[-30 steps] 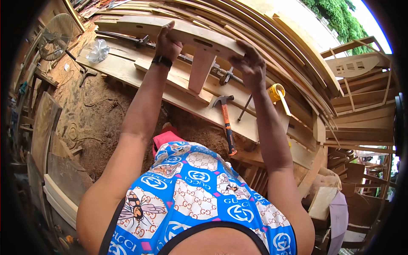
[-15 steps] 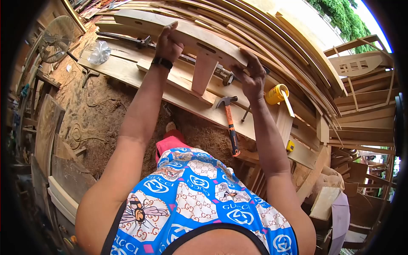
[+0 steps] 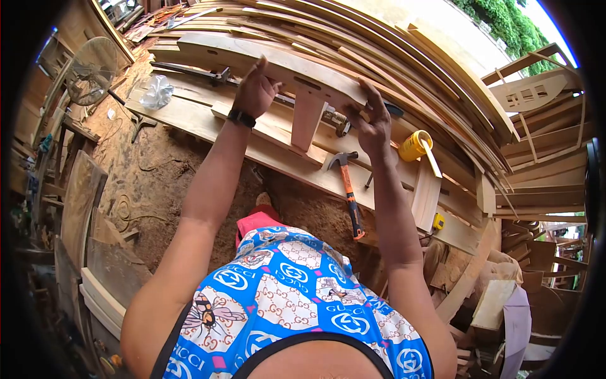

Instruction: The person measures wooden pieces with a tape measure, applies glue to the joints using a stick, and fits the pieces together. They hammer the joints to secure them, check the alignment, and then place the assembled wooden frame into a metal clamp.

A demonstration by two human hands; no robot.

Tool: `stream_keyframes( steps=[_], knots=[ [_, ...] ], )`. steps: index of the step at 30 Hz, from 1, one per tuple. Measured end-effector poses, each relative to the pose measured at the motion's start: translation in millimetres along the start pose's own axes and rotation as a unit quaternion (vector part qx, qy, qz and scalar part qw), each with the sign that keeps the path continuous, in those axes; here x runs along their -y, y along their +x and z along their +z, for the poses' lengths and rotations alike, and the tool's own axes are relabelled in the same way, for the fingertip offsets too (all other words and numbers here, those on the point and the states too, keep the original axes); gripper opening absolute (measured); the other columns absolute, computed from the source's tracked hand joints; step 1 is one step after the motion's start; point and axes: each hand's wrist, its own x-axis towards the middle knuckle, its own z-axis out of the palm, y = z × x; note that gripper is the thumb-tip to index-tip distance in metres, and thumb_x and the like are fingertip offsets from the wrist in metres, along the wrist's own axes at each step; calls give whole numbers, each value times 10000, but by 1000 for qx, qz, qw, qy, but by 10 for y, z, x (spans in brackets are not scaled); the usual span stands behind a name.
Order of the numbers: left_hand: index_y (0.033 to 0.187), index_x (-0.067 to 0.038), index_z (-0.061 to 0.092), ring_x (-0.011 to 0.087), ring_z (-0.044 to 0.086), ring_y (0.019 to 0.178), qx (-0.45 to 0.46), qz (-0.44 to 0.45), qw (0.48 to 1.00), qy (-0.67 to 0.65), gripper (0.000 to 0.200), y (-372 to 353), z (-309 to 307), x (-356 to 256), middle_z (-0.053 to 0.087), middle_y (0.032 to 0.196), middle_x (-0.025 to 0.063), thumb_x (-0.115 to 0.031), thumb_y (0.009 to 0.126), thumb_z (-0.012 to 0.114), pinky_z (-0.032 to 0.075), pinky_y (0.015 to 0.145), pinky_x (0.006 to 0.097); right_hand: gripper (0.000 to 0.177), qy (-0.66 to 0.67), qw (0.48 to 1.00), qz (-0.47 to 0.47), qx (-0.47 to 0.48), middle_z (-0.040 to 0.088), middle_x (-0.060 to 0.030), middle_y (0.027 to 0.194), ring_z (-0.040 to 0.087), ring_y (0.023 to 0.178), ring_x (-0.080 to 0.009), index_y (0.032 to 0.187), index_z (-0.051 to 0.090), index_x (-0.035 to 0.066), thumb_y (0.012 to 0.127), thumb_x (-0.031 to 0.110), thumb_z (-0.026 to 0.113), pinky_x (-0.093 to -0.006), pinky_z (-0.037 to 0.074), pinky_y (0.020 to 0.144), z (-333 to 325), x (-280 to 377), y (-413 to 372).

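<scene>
Rail (image 3: 214, 54) is still held on slat (image 3: 308, 123) beyond hammer (image 3: 349, 189); left hand (image 3: 255, 91) and right hand (image 3: 372, 120) have been shifted slightly, fingers curled on its edge.

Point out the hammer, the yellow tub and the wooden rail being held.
hammer (image 3: 351, 199), head view, on the orange handle.
yellow tub (image 3: 413, 146), head view, on its side wall.
wooden rail (image 3: 214, 52), head view, on its broad face near the left end.
</scene>
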Motion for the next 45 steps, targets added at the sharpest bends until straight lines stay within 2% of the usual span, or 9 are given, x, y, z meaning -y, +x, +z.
stream_keyframes(
  steps=[5,22,28,29,34,37,40,42,45],
  knots=[
    [1219,-70,519,147,638,1024,92,-100,958,252,494,-326,146,294,626,1127,33,-64,836,832,548,938,329,863,175,984,1,-25,613,-142,1314,644,1075,-183,1608,322,132,867,68,759,-322,547,872,126,-235,-178],
    [1274,8,429,207,617,1018,-58,76,757,646,753,-623,395,1113,597,1138,130,-267,763,909,534,881,366,654,151,939,308,-21,653,-94,1225,683,878,-141,1495,459,32,895,19,717,-272,563,748,-41,-1187,-1726],
    [1003,8,614,190,683,786,-27,172,775,608,460,-525,1130,348,707,860,121,-287,775,883,555,721,340,518,195,908,350,-124,664,-101,1195,671,858,-112,1449,488,-2,967,82,658,-267,565,729,-428,-1186,-1769],
    [869,-14,668,127,656,756,-6,100,840,534,397,-437,1175,225,716,813,62,-322,781,902,534,699,293,446,187,909,349,-132,677,-105,1162,673,862,-120,1406,535,3,985,109,638,-273,560,735,-461,-1226,-1782],
    [962,-29,701,94,648,774,-25,103,906,411,483,-250,1341,-112,722,863,13,-468,835,857,527,690,281,246,122,933,339,26,721,-72,1080,678,921,-134,1181,659,8,951,92,677,-308,555,749,-240,-1436,-1803],
    [1188,24,611,130,674,851,-145,39,952,267,563,-91,1368,-292,685,966,57,-481,960,714,560,695,307,396,141,945,273,111,713,-76,1127,660,962,-148,1301,611,-8,924,78,697,-289,526,824,116,-1272,-1526],
    [1227,6,577,157,676,827,-77,31,986,147,574,-10,1335,-529,671,922,50,-514,994,641,570,688,317,510,104,962,207,145,707,-120,1184,668,1042,-181,1407,562,28,927,115,707,-312,533,873,398,-1167,-1126],
    [1177,1,597,161,615,716,-125,3,985,121,776,8,1405,-662,605,827,40,-715,883,649,547,603,339,552,94,969,174,148,690,-140,1226,670,1057,-186,1440,535,44,928,144,715,-324,542,902,486,-935,-810],
    [1167,86,597,188,548,634,-27,-290,956,-38,954,120,1044,-946,549,747,45,-806,830,620,480,536,324,797,83,968,157,176,583,-195,1384,638,1161,-267,1560,376,87,892,232,786,-396,528,1009,578,-839,-344]
  ],
)
